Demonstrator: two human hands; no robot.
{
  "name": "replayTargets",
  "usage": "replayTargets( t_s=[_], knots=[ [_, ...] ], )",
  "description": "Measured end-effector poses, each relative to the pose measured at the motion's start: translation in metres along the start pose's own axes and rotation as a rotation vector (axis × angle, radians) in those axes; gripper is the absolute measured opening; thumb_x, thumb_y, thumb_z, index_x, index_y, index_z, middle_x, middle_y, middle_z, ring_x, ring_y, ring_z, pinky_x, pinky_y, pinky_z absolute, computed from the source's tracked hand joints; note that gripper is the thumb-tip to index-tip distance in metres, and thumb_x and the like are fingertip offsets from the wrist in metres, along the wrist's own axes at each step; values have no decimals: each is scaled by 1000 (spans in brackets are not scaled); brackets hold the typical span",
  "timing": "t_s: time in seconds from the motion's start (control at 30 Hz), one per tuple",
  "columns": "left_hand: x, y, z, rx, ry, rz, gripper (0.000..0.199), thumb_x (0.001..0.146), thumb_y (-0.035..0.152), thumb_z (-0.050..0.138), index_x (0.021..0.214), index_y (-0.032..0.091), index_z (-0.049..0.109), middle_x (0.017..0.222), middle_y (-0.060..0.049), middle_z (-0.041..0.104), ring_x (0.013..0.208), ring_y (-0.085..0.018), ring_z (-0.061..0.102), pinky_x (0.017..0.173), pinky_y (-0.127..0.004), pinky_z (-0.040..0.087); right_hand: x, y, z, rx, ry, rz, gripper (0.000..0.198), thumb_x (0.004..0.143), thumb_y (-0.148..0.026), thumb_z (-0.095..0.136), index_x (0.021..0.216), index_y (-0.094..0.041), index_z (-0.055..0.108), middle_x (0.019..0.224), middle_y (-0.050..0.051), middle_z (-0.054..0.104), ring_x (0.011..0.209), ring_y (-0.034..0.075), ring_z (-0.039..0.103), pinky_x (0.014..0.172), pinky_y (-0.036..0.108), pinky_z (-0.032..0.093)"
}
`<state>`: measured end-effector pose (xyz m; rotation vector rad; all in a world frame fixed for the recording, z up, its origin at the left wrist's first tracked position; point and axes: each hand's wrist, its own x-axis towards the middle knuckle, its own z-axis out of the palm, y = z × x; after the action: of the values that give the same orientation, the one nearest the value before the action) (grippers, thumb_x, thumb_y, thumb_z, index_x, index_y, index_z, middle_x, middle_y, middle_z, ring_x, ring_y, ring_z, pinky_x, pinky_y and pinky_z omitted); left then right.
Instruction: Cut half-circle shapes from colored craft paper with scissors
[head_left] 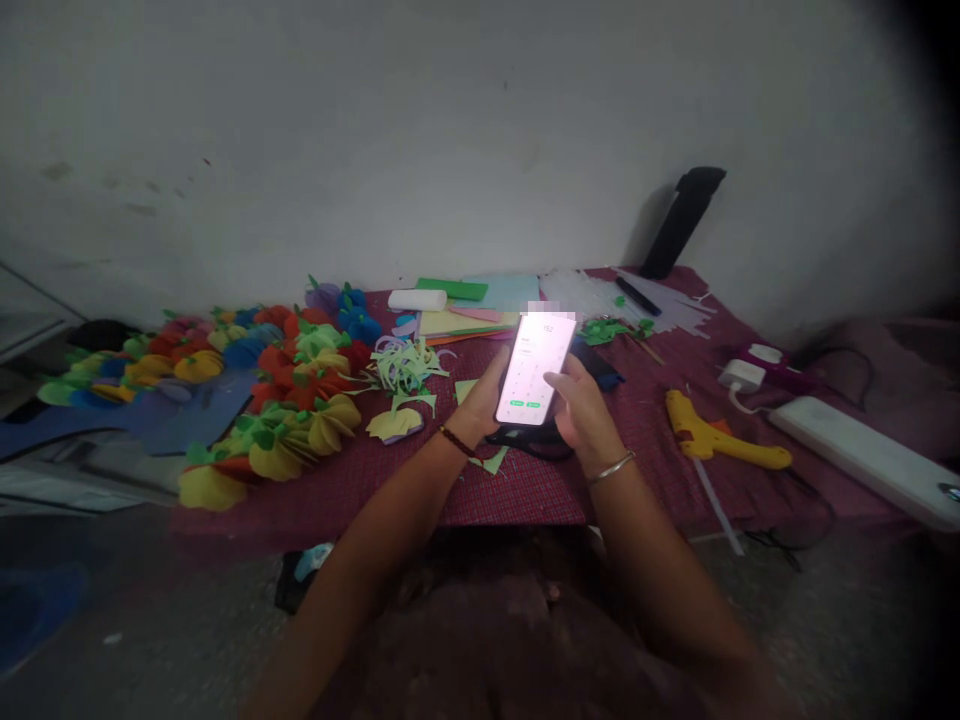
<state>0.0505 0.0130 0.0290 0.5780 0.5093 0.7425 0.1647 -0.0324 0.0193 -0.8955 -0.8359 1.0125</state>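
A smartphone (pixel 534 365) with a bright dial-pad screen is held upright over the table, tilted a little to the right. My left hand (pixel 486 398), a dark beaded bracelet at its wrist, grips the phone's left edge. On the phone's right side is my right hand (pixel 583 405), with its thumb over the screen's keypad and a metal bangle at the wrist. The fingers behind the phone are mostly hidden. Below and behind the phone lie cut paper pieces (pixel 491 462) and a dark object I cannot make out.
Colourful paper fruit shapes (pixel 277 365) crowd the left side. Shredded paper strips (pixel 409 365), yellow paper cutouts (pixel 395 425) and coloured sheets (pixel 461 322) lie nearer the middle. To the right are a yellow glue gun (pixel 720 440), a white power strip (pixel 862 455) and a black upright object (pixel 684 222).
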Motion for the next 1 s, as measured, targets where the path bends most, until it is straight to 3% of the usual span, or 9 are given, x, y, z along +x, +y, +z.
replayTargets(
  t_s=[0.23, 0.57, 1.0],
  knots=[
    [-7, 13, 8, -136, -81, 33, 55, 98, 53, 44, 123, 10, 68, 100, -13, 78, 87, -24, 76, 81, -32, 58, -5, -8, -1, -28, -177, 30, 42, 63, -25, 65, 105, -25, 70, 112, 4, 78, 114, 30, 68, 97, 50, 55],
    [-6, 11, 4, -155, -76, -1, 57, 98, 54, 43, 123, 9, 68, 100, -13, 78, 86, -25, 76, 82, -34, 59, -3, -1, -2, -52, -127, 38, 32, 69, -30, 68, 100, -24, 70, 114, 4, 77, 110, 29, 70, 95, 49, 56],
    [-5, 10, 6, -85, -37, 28, 53, 99, 50, 43, 124, 11, 68, 94, -11, 79, 76, -21, 75, 72, -30, 58, -2, 3, -2, -72, -69, 45, 31, 69, -32, 72, 99, -23, 67, 101, 4, 79, 96, 29, 74, 92, 52, 57]
  ],
)
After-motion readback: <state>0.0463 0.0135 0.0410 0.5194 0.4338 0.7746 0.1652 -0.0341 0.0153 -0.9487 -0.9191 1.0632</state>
